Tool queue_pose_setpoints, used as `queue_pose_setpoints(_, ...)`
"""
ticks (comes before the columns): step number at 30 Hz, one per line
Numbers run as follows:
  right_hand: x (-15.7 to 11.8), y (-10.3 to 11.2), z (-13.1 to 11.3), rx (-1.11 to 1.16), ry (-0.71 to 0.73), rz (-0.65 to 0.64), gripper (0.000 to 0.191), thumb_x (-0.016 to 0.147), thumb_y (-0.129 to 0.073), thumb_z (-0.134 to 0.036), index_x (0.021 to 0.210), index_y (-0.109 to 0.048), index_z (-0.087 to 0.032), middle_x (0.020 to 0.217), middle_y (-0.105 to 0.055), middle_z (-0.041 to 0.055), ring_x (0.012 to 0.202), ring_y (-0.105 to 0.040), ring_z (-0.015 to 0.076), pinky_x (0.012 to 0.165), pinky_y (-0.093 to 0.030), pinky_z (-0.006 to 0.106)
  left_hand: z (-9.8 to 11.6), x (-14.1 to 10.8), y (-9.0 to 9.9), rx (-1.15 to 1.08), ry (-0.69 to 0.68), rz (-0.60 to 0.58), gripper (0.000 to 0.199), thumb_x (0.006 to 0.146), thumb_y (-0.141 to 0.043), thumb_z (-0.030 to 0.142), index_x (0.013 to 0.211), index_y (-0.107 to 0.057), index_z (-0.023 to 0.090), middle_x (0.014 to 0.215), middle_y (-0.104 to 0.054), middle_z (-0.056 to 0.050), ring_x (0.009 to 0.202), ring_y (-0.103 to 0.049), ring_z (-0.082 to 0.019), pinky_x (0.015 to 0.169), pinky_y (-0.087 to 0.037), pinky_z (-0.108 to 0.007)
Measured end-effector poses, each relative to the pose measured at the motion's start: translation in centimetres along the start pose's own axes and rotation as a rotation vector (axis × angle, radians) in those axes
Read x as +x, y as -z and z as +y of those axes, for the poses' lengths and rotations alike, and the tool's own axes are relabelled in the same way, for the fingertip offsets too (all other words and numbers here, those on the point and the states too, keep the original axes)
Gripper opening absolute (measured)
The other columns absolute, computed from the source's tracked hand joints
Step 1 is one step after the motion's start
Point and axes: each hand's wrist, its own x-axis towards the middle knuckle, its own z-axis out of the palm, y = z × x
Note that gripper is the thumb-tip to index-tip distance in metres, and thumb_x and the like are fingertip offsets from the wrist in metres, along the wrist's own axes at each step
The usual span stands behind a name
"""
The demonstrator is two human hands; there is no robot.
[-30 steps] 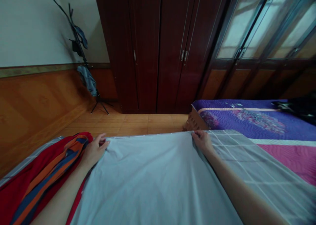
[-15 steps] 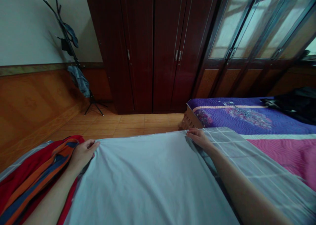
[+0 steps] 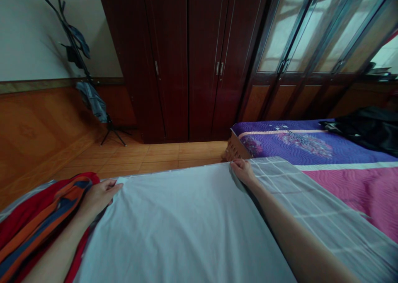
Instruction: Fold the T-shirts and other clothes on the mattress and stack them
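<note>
A pale blue-white cloth (image 3: 177,221) lies spread out in front of me, with soft creases running along it; whether it is a garment or a sheet I cannot tell. At its far left corner my left hand (image 3: 104,189) pinches the edge between thumb and fingers. My right hand (image 3: 242,170) grips the far right corner, fingers closed on the fabric. Under my left forearm is a red garment (image 3: 74,181) with orange and blue stripes. A grey checked cloth (image 3: 311,204) extends beneath and to the right of the pale one.
On the right, a bed (image 3: 342,179) has a purple and pink quilt and a black bundle (image 3: 367,127) on it. Beyond the tiled floor (image 3: 161,154) stands a dark red wardrobe (image 3: 174,88). A coat stand (image 3: 83,67) leans in view at the left.
The view has shifted slightly right, so the room appears further left. Both hands keep hold of the cloth's far corners, and its creases near the left corner look a little smoother.
</note>
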Motion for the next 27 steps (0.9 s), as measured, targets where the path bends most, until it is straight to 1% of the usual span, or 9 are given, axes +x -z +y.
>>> queue_pose_setpoints(3,0.1,0.1,-0.1,-0.03,0.013,-0.032,0.024,0.087,-0.057,-0.037,0.08,-0.063,-0.015,0.086,-0.066,0.0017,0.084,-0.061,0.0158,0.083,-0.046,0.037,0.1,0.0,0.1,0.069,0.004,0.017,0.043,0.07,-0.046,0.06,0.076,-0.059,0.02,0.042,-0.052,0.004,0.045,-0.055,-0.019,0.048,-0.038,-0.027)
queue_pose_setpoints(7,-0.1,0.3,-0.3,-0.049,0.03,-0.047,0.014,0.079,-0.062,-0.028,0.071,-0.068,-0.018,0.083,-0.069,0.0038,0.091,-0.061,0.0203,0.088,-0.042,0.035,0.6,-0.2,0.4,0.091,0.023,0.014,0.041,0.068,-0.047,0.06,0.074,-0.059,0.021,0.041,-0.052,0.004,0.045,-0.056,-0.021,0.049,-0.039,-0.028)
queue_pose_setpoints(11,-0.3,0.5,-0.6,-0.057,0.046,-0.042,0.012,0.072,-0.064,-0.03,0.069,-0.071,-0.021,0.087,-0.07,0.0045,0.094,-0.061,0.0229,0.088,-0.039,0.034,0.8,-0.3,0.4,0.062,0.02,0.031,0.039,0.066,-0.05,0.059,0.072,-0.059,0.022,0.042,-0.053,0.004,0.043,-0.054,-0.02,0.048,-0.04,-0.028)
queue_pose_setpoints(14,-0.3,0.4,-0.6,-0.07,0.038,-0.027,0.011,0.071,-0.064,-0.029,0.066,-0.069,-0.02,0.084,-0.07,0.0049,0.091,-0.061,0.0224,0.087,-0.04,0.033,0.6,-0.3,0.2,0.07,0.016,0.033,0.04,0.066,-0.049,0.06,0.073,-0.059,0.021,0.041,-0.051,0.004,0.043,-0.054,-0.02,0.048,-0.039,-0.028)
queue_pose_setpoints(17,-0.1,0.2,-0.4,-0.087,0.003,0.002,0.014,0.075,-0.061,-0.027,0.067,-0.067,-0.018,0.08,-0.069,0.0051,0.087,-0.061,0.0208,0.083,-0.042,0.033,0.3,-0.1,0.2,0.097,0.026,0.027,0.042,0.07,-0.045,0.061,0.073,-0.059,0.021,0.04,-0.05,0.004,0.044,-0.054,-0.02,0.047,-0.038,-0.028)
queue_pose_setpoints(20,0.0,0.2,-0.2,-0.099,-0.023,0.02,0.019,0.082,-0.058,-0.029,0.07,-0.064,-0.016,0.076,-0.066,0.0019,0.077,-0.06,0.0161,0.077,-0.044,0.033,0.1,0.1,0.1,0.1,0.032,0.053,0.043,0.073,-0.044,0.059,0.077,-0.061,0.02,0.046,-0.056,0.002,0.048,-0.057,-0.021,0.049,-0.04,-0.027)
queue_pose_setpoints(23,-0.1,0.5,-0.3,-0.094,-0.001,0.007,0.029,0.084,-0.053,-0.033,0.063,-0.062,-0.016,0.067,-0.064,0.001,0.068,-0.059,0.015,0.071,-0.043,0.03,-0.1,0.1,0.1,0.107,0.029,0.087,0.041,0.075,-0.045,0.057,0.082,-0.062,0.02,0.057,-0.063,-0.001,0.052,-0.06,-0.021,0.052,-0.042,-0.028)
queue_pose_setpoints(25,-0.2,0.7,-0.5,-0.083,0.029,-0.005,0.032,0.083,-0.051,-0.035,0.059,-0.063,-0.017,0.066,-0.065,0.0022,0.07,-0.06,0.0164,0.071,-0.042,0.028,-0.2,0.2,0.1,0.126,0.027,0.083,0.04,0.075,-0.045,0.056,0.08,-0.062,0.02,0.058,-0.064,-0.001,0.053,-0.06,-0.021,0.053,-0.043,-0.028)
queue_pose_setpoints(27,-0.3,0.8,-0.7,-0.079,0.045,-0.008,0.027,0.078,-0.053,-0.035,0.06,-0.065,-0.018,0.069,-0.067,0.0027,0.073,-0.061,0.0179,0.074,-0.041,0.028,-0.2,0.2,0.2,0.139,0.012,0.065,0.039,0.075,-0.045,0.056,0.079,-0.061,0.021,0.058,-0.064,-0.001,0.054,-0.061,-0.022,0.054,-0.043,-0.028)
